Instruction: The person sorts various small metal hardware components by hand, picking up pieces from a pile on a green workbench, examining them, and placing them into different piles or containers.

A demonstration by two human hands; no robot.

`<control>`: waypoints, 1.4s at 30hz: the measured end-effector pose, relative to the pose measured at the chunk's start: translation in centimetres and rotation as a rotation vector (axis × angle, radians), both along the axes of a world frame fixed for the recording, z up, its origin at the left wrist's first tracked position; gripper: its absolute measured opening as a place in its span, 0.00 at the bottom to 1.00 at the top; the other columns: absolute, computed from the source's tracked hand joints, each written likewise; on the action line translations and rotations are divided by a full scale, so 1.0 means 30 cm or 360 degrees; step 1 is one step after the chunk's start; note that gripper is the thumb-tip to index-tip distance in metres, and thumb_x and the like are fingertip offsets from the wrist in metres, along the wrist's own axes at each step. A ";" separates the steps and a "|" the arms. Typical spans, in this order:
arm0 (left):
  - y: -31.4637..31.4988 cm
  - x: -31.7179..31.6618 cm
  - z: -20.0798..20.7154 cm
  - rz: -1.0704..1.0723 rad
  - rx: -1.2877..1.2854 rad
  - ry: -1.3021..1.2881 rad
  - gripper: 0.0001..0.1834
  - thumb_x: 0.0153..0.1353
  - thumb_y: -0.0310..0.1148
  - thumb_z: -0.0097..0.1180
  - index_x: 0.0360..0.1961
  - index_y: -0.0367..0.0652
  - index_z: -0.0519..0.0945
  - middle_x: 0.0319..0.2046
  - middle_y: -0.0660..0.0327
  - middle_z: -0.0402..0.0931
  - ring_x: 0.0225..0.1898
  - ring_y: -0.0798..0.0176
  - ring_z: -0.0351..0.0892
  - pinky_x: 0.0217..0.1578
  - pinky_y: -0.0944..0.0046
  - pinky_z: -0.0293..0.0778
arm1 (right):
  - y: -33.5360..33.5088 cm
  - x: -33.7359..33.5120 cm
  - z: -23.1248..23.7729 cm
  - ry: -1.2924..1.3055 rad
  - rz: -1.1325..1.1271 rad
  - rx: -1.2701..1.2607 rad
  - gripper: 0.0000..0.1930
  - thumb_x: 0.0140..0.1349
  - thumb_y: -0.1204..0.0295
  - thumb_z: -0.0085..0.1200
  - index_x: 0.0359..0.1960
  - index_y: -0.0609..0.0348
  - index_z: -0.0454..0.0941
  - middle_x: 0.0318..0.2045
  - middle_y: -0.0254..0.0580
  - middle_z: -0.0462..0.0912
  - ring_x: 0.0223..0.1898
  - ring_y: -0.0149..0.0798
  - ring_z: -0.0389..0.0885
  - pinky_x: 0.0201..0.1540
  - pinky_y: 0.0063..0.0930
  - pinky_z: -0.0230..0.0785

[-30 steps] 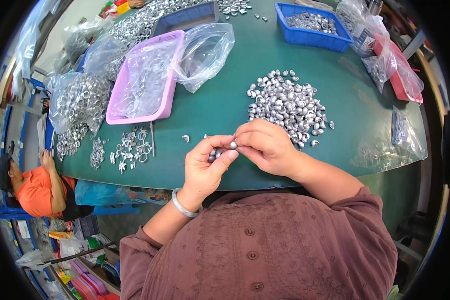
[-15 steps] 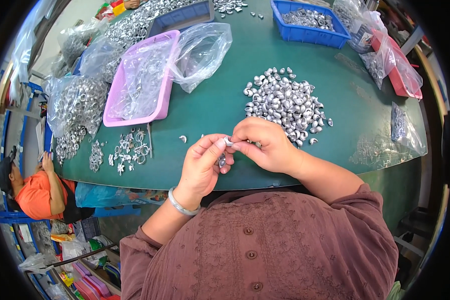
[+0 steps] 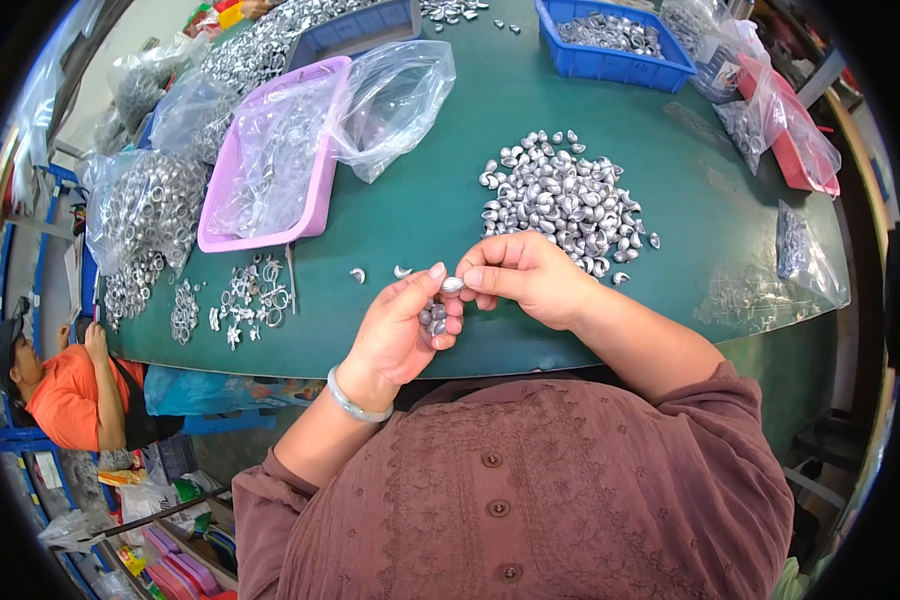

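Near the table's front edge, my left hand [image 3: 398,325] cups several small silver metal pieces [image 3: 433,317] in its curled fingers. Between both hands is one silver shell-shaped piece [image 3: 452,285]; the fingertips of my right hand [image 3: 530,278] pinch it and my left fingers touch its other side. Just beyond my right hand lies a heap of similar curved silver pieces [image 3: 560,200]. Two single crescent-shaped pieces [image 3: 402,271] rest on the green table [image 3: 410,215] beyond my left hand.
Left stand a pink basket [image 3: 315,215] with a plastic bag in it, a bag of silver rings [image 3: 145,210] and loose ring parts [image 3: 253,295]. A blue tray [image 3: 610,68] is at the back, a red basket [image 3: 795,160] at right. Another person [image 3: 65,390] sits far left.
My left fingers have opened a little, showing more pieces in the palm. The pinched piece has turned to show its ridged side. The whole view has shifted slightly.
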State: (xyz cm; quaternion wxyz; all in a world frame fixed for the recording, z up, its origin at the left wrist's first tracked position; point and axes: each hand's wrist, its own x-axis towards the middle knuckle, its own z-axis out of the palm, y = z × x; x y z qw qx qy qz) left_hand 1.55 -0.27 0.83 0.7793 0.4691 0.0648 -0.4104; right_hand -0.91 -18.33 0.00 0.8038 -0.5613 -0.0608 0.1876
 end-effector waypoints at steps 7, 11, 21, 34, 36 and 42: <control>0.005 0.006 -0.009 -0.0058 -0.0198 0.0230 0.14 0.60 0.39 0.48 0.30 0.38 0.73 0.21 0.63 0.70 0.21 0.71 0.67 0.17 0.75 0.62 | 0.002 0.002 -0.008 -0.0010 0.0005 0.0070 0.08 0.59 0.70 0.49 0.32 0.63 0.76 0.27 0.34 0.77 0.26 0.24 0.71 0.31 0.17 0.65; 0.027 0.007 -0.031 -0.0044 -0.0353 0.0276 0.11 0.58 0.38 0.48 0.29 0.41 0.72 0.25 0.61 0.71 0.24 0.69 0.69 0.18 0.76 0.64 | -0.023 0.006 0.041 -0.0132 -0.0162 -0.0247 0.07 0.58 0.73 0.48 0.33 0.62 0.76 0.28 0.33 0.77 0.27 0.24 0.71 0.31 0.16 0.65; 0.069 0.010 -0.074 0.0137 -0.0507 0.0281 0.07 0.56 0.31 0.48 0.32 0.39 0.72 0.28 0.58 0.71 0.27 0.65 0.71 0.19 0.73 0.67 | -0.055 -0.028 0.016 -0.1503 -0.0166 -0.1990 0.08 0.38 0.76 0.59 0.23 0.58 0.75 0.31 0.38 0.71 0.36 0.41 0.69 0.39 0.32 0.63; 0.085 -0.016 -0.081 0.0070 -0.0130 0.0096 0.10 0.59 0.32 0.47 0.38 0.38 0.72 0.26 0.62 0.73 0.26 0.68 0.73 0.19 0.74 0.65 | -0.016 0.001 -0.030 -0.1620 -0.0195 -0.1857 0.02 0.43 0.78 0.50 0.21 0.58 0.73 0.30 0.38 0.71 0.37 0.41 0.67 0.40 0.31 0.59; 0.070 -0.027 -0.070 0.0036 -0.0103 0.0062 0.10 0.59 0.33 0.47 0.39 0.38 0.72 0.26 0.62 0.73 0.26 0.69 0.73 0.20 0.74 0.65 | -0.007 -0.002 -0.010 -0.1528 -0.0221 -0.1626 0.03 0.45 0.79 0.51 0.23 0.59 0.71 0.32 0.39 0.71 0.37 0.42 0.68 0.39 0.32 0.61; 0.021 -0.035 -0.039 -0.0024 -0.0171 -0.0032 0.11 0.60 0.35 0.49 0.40 0.42 0.73 0.26 0.64 0.73 0.26 0.71 0.71 0.22 0.74 0.64 | 0.044 -0.019 0.022 -0.1544 -0.0392 -0.1219 0.07 0.47 0.80 0.54 0.27 0.60 0.69 0.32 0.42 0.72 0.33 0.43 0.72 0.34 0.30 0.66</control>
